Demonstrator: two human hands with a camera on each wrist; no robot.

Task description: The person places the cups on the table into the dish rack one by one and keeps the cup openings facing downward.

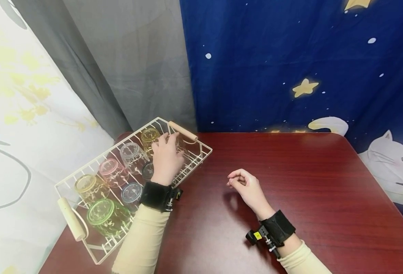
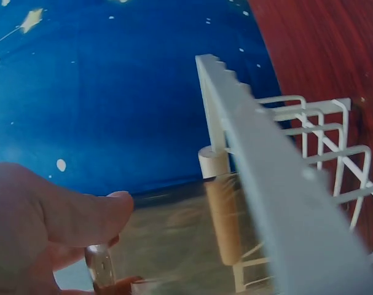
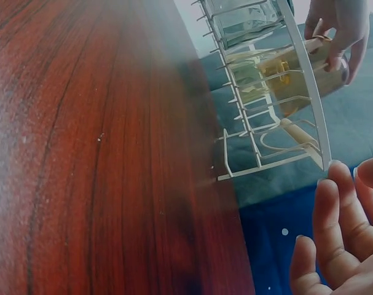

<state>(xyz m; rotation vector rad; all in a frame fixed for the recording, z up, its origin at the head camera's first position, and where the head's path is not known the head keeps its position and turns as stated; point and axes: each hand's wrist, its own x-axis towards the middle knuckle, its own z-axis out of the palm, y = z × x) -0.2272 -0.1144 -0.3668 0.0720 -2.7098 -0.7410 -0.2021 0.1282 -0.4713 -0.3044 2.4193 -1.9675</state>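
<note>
A cream wire basket (image 1: 205, 152) with wooden handles holds several coloured drinking glasses standing upside down. At its far end my left hand (image 1: 168, 158) grips an amber glass (image 3: 324, 77) around the base, thumb on one side and fingers on the other. This glass is tilted, and its lower part shows behind the basket's wires in the right wrist view. The left wrist view has the thumb (image 2: 94, 218) near the thick glass base. My right hand (image 1: 247, 186) hovers above the table to the right of the basket, fingers loosely curled, holding nothing.
In the basket are a green glass (image 1: 105, 217), a blue glass (image 1: 131, 193), a pink glass (image 1: 112, 171), a clear glass (image 1: 133, 156) and yellowish glasses. The basket stands on a dark red wooden table (image 1: 290, 163). Curtains (image 1: 256, 76) hang behind the table.
</note>
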